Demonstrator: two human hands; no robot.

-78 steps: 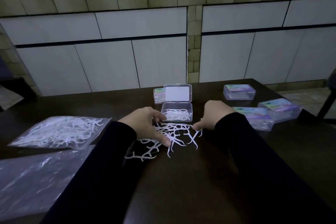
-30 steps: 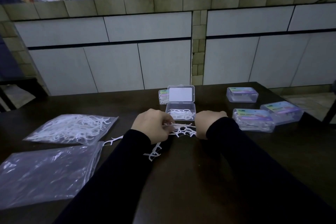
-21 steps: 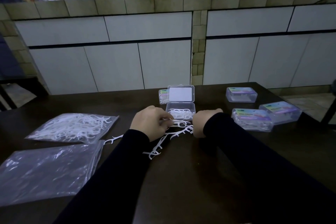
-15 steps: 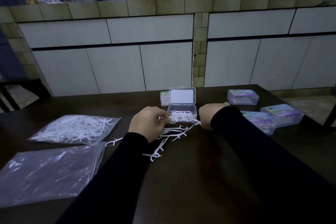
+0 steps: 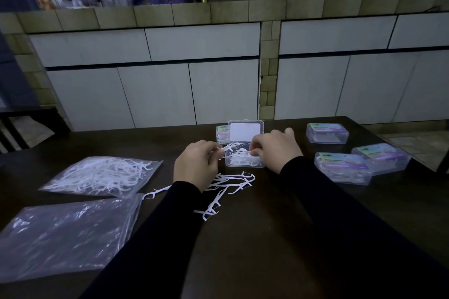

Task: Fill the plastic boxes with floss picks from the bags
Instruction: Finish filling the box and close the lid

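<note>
Nearest, loose white plastic floss picks [image 5: 228,184] are lying on the dark wooden table [image 5: 267,238], while beyond them the left hand [image 5: 195,165] and right hand [image 5: 277,150] are pinching picks, apparently feeding them into the open clear plastic box [image 5: 244,161].

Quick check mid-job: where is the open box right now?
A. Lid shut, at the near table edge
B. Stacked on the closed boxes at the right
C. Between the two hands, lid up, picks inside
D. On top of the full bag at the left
C: the open box sits between the left hand and right hand, its lid upright, with white picks inside.
</note>
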